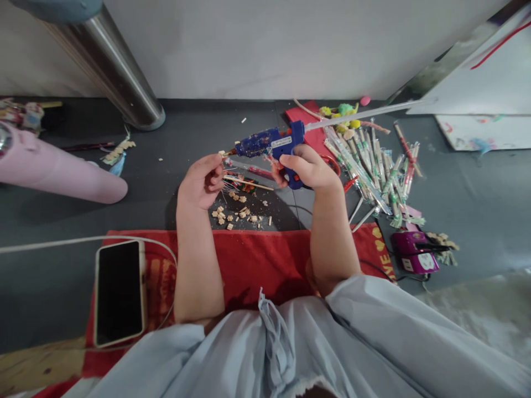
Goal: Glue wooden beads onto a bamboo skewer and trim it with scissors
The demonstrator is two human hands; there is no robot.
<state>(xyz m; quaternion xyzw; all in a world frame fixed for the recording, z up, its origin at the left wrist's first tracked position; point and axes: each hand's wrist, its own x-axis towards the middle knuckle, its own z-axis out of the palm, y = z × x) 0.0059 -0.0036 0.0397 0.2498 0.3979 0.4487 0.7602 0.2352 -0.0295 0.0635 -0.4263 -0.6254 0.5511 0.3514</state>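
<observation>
My right hand [309,166] is wrapped round the handle of a blue hot glue gun [265,142], its nozzle pointing left. A long clear glue stick [365,115] sticks out of the gun's back end. My left hand [203,179] is closed in a pinch at the nozzle tip, on a small pale wooden piece [223,155] mostly hidden by the fingers. Below the hands, several small wooden pieces [243,213] lie scattered on the dark table. Thin sticks [249,182] and a wrapped red item lie just under the gun.
A red cloth [261,254] covers the near edge, with a phone [119,293] and a white cable on it. A pink bottle [62,166] and a steel post [112,72] stand left. Several wrapped sticks [379,166] and a purple box [415,252] lie right.
</observation>
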